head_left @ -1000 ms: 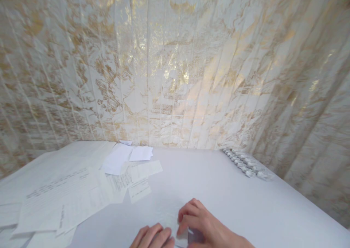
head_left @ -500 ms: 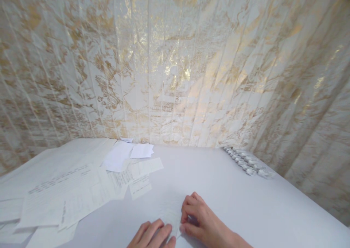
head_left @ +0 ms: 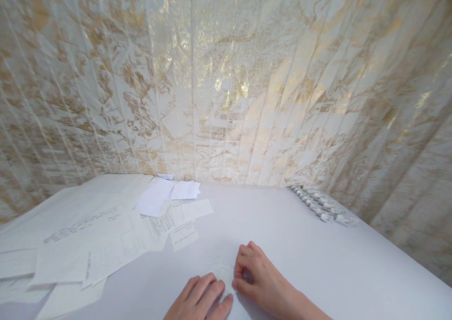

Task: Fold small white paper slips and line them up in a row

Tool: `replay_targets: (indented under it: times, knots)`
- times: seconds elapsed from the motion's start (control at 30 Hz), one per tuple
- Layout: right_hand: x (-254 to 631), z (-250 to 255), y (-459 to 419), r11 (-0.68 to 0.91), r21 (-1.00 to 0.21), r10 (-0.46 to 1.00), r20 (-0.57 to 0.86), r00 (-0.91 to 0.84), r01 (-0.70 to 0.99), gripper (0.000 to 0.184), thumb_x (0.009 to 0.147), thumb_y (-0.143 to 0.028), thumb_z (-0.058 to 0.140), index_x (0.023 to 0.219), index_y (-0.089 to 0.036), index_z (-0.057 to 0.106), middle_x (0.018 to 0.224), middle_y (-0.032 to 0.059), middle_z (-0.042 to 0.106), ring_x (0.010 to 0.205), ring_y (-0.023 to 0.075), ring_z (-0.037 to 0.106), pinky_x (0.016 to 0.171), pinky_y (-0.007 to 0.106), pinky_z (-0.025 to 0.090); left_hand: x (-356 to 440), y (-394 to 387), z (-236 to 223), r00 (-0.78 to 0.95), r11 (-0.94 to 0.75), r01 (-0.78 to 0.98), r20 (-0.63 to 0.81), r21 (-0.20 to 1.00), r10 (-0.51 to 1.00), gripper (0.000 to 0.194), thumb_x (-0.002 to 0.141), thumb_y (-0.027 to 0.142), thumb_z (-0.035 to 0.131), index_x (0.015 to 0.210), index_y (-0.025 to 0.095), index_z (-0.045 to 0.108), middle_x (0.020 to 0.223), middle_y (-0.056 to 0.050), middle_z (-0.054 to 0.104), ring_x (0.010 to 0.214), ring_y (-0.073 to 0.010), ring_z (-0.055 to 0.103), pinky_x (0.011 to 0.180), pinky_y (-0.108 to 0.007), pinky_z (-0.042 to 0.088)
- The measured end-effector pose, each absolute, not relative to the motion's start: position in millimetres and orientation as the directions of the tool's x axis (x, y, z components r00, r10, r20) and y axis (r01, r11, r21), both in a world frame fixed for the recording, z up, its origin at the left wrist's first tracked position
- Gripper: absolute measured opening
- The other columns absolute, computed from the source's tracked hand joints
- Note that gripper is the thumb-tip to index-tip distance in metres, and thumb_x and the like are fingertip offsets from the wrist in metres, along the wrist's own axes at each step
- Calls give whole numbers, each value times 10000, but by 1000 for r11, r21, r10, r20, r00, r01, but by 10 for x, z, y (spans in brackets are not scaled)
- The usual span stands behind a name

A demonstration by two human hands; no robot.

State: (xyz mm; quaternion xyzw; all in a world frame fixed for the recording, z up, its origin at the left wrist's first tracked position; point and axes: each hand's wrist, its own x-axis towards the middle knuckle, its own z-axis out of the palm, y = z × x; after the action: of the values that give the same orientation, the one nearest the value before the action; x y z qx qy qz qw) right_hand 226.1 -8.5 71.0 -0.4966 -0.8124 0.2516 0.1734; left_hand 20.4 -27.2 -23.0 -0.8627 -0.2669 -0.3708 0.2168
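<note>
A thin, pale sheet, see-through or nearly white, lies on the table at the lower middle; whether it is paper or plastic I cannot tell. My left hand rests on its near left part, fingers bent a little and spread, palm down. At its right edge my right hand is closed, thumb and index finger pinched together on the sheet's edge. Much of the sheet is hidden under and between the hands, and it barely stands out from the white table.
The white table meets a gold-patterned curtain at the back. Printed papers overlap on the left, with small white slips behind them. Several silvery, wrapped-looking pieces lie in rows at the back right.
My left thumb has shifted slightly right, towards the pinched edge. My right hand keeps its pinch in nearly the same place. The whole view has moved slightly.
</note>
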Motion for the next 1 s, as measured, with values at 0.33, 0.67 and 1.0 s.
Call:
replay_targets:
  times: [0.33, 0.67, 1.0]
  knots:
    - [2290, 702, -49, 393, -586, 884, 28, -467, 709, 162, 731, -49, 721, 685, -181, 639, 845, -3, 625, 891, 185, 550, 930, 341, 363, 171, -254, -381, 603, -758, 641, 693, -126, 395, 210, 1003, 358, 512, 1171, 274, 605, 1074, -10, 634, 989, -213, 537, 873, -314, 426]
    - [2273, 691, -70, 363, -581, 898, 10, -440, 729, 152, 732, -69, 706, 683, -187, 623, 863, 4, 625, 918, 201, 544, 957, 364, 344, 178, -263, -339, 626, -760, 640, 648, -108, 435, 175, 958, 373, 596, 1107, 288, 628, 1071, 8, 625, 992, -214, 523, 877, -313, 420]
    - [2250, 681, -138, 322, -604, 923, 28, -384, 729, 262, 664, -50, 592, 879, -199, 611, 875, 14, 593, 918, 220, 522, 848, 348, 384, 166, -193, -212, 702, -766, 602, 606, -225, 374, 208, 978, 382, 574, 1133, 275, 664, 1233, -5, 649, 1082, -226, 522, 887, -316, 448]
